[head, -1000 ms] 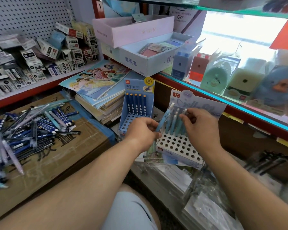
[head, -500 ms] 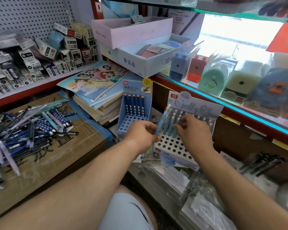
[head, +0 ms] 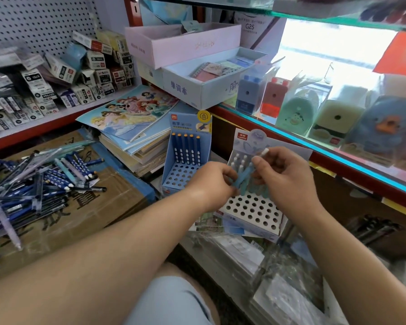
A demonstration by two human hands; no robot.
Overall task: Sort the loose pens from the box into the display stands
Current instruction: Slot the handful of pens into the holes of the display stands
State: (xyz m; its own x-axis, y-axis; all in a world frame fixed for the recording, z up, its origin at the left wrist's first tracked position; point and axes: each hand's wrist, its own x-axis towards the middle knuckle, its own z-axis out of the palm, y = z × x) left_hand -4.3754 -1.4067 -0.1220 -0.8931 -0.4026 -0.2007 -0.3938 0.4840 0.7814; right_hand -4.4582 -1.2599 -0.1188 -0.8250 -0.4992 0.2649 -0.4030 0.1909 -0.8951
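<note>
Both hands met over the white stand [head: 251,214], which sat at the near right below the glass shelf [head: 326,158]. The left hand [head: 211,184] had its grip curled round pale pens [head: 243,178] that slanted across the stand's far rows. The right hand [head: 286,181] had its grip pinched on a pale pen whose white end [head: 265,151] poked up past the fingers. Whether both hands shared that one pen could not be told. More pale pens stood upright in the stand's far holes.

Just left of it stood the blue stand [head: 185,177], with five dark pens [head: 185,146] in its far row. Well to the left, the loose pens [head: 40,184] lay heaped and crossing on the cardboard box [head: 92,214]. A stack of books [head: 136,127] lay between the box and the blue stand.
</note>
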